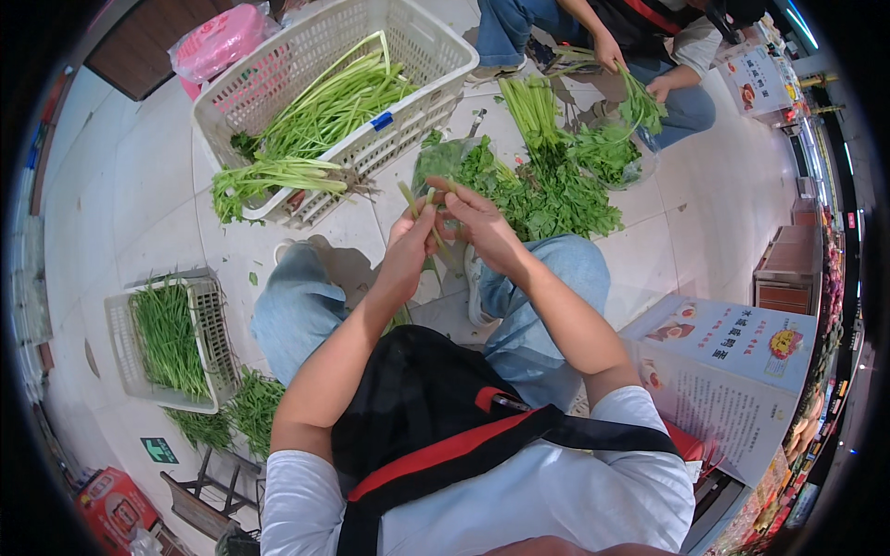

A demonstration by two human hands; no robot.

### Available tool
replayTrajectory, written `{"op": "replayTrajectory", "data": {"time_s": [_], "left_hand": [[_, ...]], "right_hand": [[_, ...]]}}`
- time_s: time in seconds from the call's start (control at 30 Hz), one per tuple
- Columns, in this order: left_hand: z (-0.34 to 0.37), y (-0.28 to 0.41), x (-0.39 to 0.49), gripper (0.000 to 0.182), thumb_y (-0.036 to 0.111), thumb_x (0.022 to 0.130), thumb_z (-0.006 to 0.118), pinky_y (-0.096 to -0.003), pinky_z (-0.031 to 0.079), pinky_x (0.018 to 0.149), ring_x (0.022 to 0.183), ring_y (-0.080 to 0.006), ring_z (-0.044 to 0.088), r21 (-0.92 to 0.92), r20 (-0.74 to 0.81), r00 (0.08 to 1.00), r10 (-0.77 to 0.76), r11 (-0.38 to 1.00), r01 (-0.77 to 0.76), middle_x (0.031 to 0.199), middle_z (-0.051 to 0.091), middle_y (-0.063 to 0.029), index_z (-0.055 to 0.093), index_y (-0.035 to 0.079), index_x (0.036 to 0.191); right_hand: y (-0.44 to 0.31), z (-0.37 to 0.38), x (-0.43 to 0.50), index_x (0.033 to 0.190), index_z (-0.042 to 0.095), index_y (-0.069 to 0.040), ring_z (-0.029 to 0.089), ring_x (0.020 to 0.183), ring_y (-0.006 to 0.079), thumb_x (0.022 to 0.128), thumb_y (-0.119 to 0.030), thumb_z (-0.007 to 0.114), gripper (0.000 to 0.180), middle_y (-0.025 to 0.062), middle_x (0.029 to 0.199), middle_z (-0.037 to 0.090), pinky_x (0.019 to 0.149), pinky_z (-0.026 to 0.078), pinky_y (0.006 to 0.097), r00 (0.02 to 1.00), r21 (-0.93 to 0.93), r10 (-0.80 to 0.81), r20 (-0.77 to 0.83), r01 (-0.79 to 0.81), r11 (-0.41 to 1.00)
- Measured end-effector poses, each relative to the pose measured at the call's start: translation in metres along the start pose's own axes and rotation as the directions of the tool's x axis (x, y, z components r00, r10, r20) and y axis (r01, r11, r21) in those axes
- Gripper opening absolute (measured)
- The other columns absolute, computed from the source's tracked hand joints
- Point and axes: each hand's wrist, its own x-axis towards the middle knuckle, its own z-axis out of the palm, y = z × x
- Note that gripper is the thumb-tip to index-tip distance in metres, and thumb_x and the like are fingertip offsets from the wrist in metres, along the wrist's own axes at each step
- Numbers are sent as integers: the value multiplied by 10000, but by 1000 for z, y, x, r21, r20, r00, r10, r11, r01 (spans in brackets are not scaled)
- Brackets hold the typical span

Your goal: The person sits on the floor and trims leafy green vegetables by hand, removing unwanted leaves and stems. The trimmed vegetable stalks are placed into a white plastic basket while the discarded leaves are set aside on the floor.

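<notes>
My left hand [410, 233] grips a few thin, pale green celery stalks [408, 197] between thumb and fingers, above the floor between my knees. Against it, my right hand [484, 221] pinches the same stalks near their upper ends; the fingers partly hide them. Just beyond the hands lies a heap of leafy celery tops [556, 201]. A bundle of celery stalks [530, 111] rests at its far side. A clear plastic bag [437, 161] with greens sits left of the heap.
A white plastic crate [445, 42] of celery stands ahead left, a rooted bunch [278, 179] across its corner. Left, a small crate [119, 347] holds long thin greens. Another person's hand [609, 52] holds celery. A folding chair [198, 504] and printed display box [723, 368] stand close by.
</notes>
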Motion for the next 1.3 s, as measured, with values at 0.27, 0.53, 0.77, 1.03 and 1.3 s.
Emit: {"op": "replayTrajectory", "data": {"time_s": [0.27,0.53,0.77,1.03,1.3], "left_hand": [[-10,-16,-1,216,250,956,462,-187,283,517,609,-20,387,161,61,989,133,977,-141,721,478,56,559,57,968],[-14,-26,6,266,251,958,453,-224,386,704,790,-73,465,555,121,947,298,770,-314,870,528,7,574,21,1016],[-12,-8,-1,236,286,936,492,-216,236,486,560,-22,312,279,123,988,88,953,-119,629,376,82,521,102,792],[-27,-15,3,182,203,870,536,-317,411,613,692,-167,535,659,252,966,-54,741,-130,753,575,-45,562,23,875],[-47,-34,-16,224,271,808,594,-424,468,706,835,-313,610,944,153,976,-158,-270,-192,841,630,-139,605,61,885]], "right_hand": [[10,-4,6,1149,513,-51,470,755,83,974,-258,389,298,-2,865,543,645,380,235,988,35,142,68,-145,989],[7,-10,10,1139,532,-67,503,911,105,966,-277,427,292,7,997,554,813,398,260,988,86,80,134,-92,992],[14,-9,10,1164,525,-50,499,995,111,958,-217,445,277,18,1068,564,873,390,273,963,-185,40,267,10,983],[-25,-50,20,1051,473,-25,597,988,209,975,-213,379,225,159,1071,572,841,511,318,960,113,-233,-152,252,961],[-32,-109,15,1129,418,-70,552,1028,273,991,-246,313,247,124,1041,557,840,461,404,733,265,-242,-635,502,823]]}}
